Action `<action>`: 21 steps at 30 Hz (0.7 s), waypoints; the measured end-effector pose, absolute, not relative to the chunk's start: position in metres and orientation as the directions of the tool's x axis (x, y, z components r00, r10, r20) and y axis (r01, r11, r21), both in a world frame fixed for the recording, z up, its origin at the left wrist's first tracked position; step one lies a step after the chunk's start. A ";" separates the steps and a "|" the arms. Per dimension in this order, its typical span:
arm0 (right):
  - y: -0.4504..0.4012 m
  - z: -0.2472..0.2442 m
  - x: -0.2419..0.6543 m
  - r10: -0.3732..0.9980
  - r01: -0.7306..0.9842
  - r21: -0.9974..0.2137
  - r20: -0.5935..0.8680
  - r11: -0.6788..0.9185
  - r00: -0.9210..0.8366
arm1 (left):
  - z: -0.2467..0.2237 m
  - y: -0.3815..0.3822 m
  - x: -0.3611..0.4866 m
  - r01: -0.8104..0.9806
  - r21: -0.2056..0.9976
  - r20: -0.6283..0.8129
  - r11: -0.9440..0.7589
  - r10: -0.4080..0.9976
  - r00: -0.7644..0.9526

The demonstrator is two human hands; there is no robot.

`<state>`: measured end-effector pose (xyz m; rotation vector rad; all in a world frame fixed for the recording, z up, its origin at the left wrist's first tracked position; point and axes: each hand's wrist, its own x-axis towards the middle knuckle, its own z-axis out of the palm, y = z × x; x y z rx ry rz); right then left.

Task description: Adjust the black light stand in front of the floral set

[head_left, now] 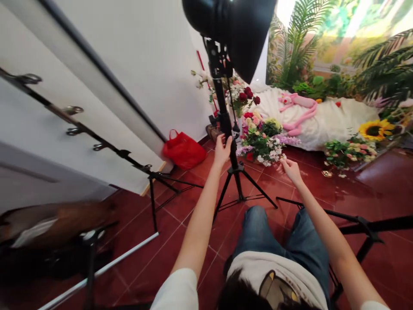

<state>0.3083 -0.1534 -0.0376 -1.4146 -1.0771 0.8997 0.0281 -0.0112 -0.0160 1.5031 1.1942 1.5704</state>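
Observation:
A black light stand (pixel 237 183) rises in front of me on spread legs, with a large black lamp head (pixel 232 30) on top. My left hand (pixel 222 150) is at its upright pole, the fingers curled against it just below a clamp knob. My right hand (pixel 290 170) is out to the right of the stand, in front of a bunch of mixed artificial flowers (pixel 261 140). Its thumb and fingers are drawn together; whether anything small is between them I cannot make out. A thin black cable (pixel 231 101) hangs along the pole.
A red bag (pixel 183 150) sits by the wall. Left is a backdrop bar with clips (pixel 72 110). A pink plush toy (pixel 298 107) lies on white cloth (pixel 342 122). Other stand legs (pixel 361 224) cross the tiled floor at right; a white pole (pixel 122 256) lies left.

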 end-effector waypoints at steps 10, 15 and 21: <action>-0.048 0.002 0.199 0.988 0.101 -0.983 -0.154 -0.154 0.006 | -0.026 0.001 0.045 0.054 0.908 0.419 -0.415 0.896 -0.147; 0.002 0.038 0.169 0.986 0.281 -0.945 -0.159 -0.169 0.058 | -0.032 0.003 0.045 0.077 0.909 0.417 -0.410 0.895 -0.159; 0.019 0.040 0.156 0.991 0.370 -0.920 -0.114 -0.130 0.066 | -0.039 0.007 0.044 0.108 0.898 0.438 -0.427 0.888 -0.137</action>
